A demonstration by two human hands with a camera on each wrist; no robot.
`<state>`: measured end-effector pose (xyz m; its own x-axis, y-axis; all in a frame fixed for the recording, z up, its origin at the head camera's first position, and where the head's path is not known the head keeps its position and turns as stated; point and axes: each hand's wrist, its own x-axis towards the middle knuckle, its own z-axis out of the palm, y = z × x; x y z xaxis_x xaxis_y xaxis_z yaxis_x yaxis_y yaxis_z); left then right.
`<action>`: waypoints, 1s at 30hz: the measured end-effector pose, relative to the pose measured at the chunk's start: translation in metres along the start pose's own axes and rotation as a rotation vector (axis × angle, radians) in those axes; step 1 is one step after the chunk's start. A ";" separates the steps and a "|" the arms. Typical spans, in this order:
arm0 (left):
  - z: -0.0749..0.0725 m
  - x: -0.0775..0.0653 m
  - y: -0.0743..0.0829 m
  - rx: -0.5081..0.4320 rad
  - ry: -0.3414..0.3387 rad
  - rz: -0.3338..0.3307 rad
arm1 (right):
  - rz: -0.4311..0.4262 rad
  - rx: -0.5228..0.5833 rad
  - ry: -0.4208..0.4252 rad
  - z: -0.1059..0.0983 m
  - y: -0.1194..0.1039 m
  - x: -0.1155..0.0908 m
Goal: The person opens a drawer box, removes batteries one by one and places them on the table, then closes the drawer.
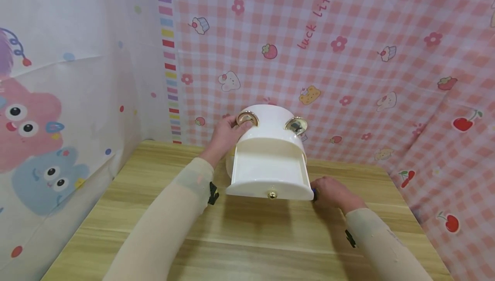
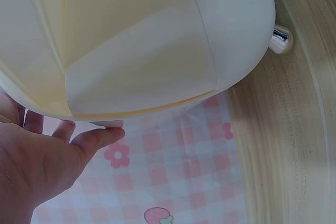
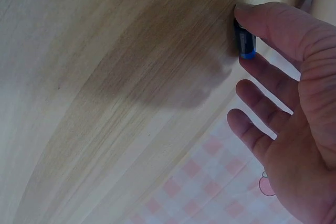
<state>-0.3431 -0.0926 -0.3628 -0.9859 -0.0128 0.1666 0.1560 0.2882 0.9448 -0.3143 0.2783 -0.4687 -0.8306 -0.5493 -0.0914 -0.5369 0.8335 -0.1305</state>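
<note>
A white rounded drawer box (image 1: pixel 270 122) with two gold-rimmed round ears stands on the table, its drawer (image 1: pixel 270 165) pulled out toward me. Inside, the drawer shows only its bare floor. A small gold knob (image 1: pixel 272 194) sits on the drawer front. At the box's upper left, my left hand (image 1: pixel 228 135) grips the gold-rimmed ear (image 1: pixel 247 120), thumb in front. Beside the drawer's right front corner is my right hand (image 1: pixel 333 194). Between its thumb and index finger, it pinches a small dark battery (image 3: pixel 244 40) with a blue end, close above the tabletop.
The wood-grain table (image 1: pixel 255 246) extends in front of the box and to both sides. Behind it hangs a pink checked cloth (image 1: pixel 247 66), close to the box's back. A white cloth with cartoon figures (image 1: pixel 77 100) covers the left side.
</note>
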 end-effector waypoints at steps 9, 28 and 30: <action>0.000 0.000 0.000 0.014 0.002 0.016 | -0.029 -0.026 -0.002 -0.001 0.000 0.001; 0.000 0.001 -0.001 0.022 0.000 0.010 | 0.066 0.191 0.017 -0.126 -0.039 -0.041; 0.000 0.001 -0.001 0.018 -0.004 0.003 | 0.049 0.175 0.048 -0.142 -0.051 -0.046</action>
<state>-0.3440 -0.0933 -0.3634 -0.9856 -0.0082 0.1687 0.1581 0.3058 0.9389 -0.2696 0.2694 -0.3179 -0.8635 -0.5014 -0.0549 -0.4653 0.8339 -0.2968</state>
